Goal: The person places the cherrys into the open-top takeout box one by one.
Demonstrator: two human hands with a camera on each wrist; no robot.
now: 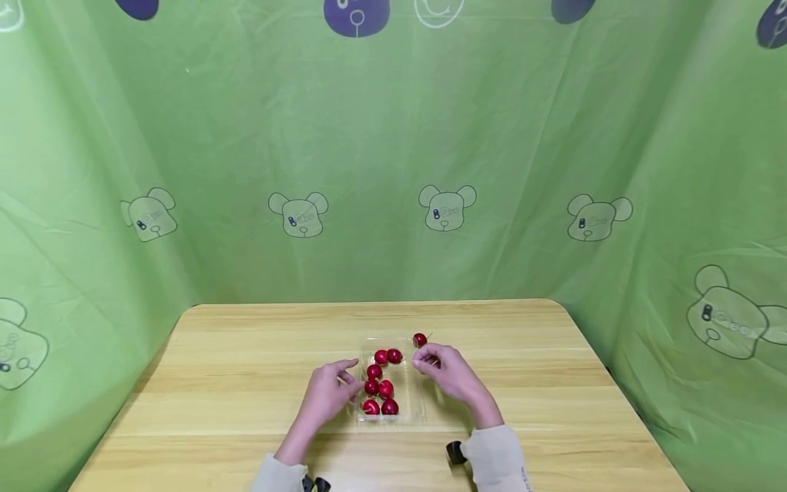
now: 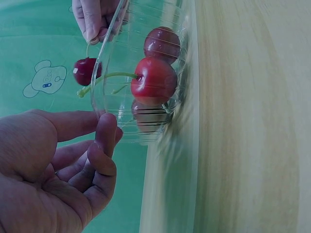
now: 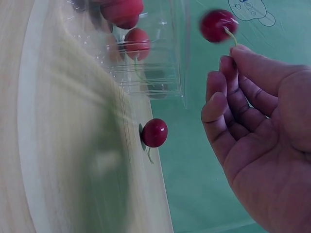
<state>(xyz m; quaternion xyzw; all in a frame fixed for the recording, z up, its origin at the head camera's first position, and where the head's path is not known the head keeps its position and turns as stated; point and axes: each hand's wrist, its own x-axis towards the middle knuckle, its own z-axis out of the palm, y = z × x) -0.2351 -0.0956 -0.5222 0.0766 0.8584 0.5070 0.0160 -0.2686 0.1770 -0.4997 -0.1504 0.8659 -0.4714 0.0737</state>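
My right hand (image 3: 257, 121) pinches a dark red cherry (image 3: 218, 25) by its green stem, over the far right side of a clear plastic container (image 1: 410, 396). The cherry hangs from the fingertips and is also seen past the rim in the left wrist view. Several red cherries (image 1: 385, 389) lie in the container, mostly along its left side; one bright cherry (image 2: 154, 80) has its stem poking toward the rim. At the container's left edge my left hand (image 1: 328, 391) has its fingers loosely bent, fingertips right at the rim.
Another cherry (image 1: 420, 339) with a stem lies on the wooden table (image 1: 246, 383), just beyond the container's far right corner. A green curtain (image 1: 369, 137) printed with bear heads surrounds the back and sides. Dark wrist devices (image 1: 456, 452) show at the sleeves.
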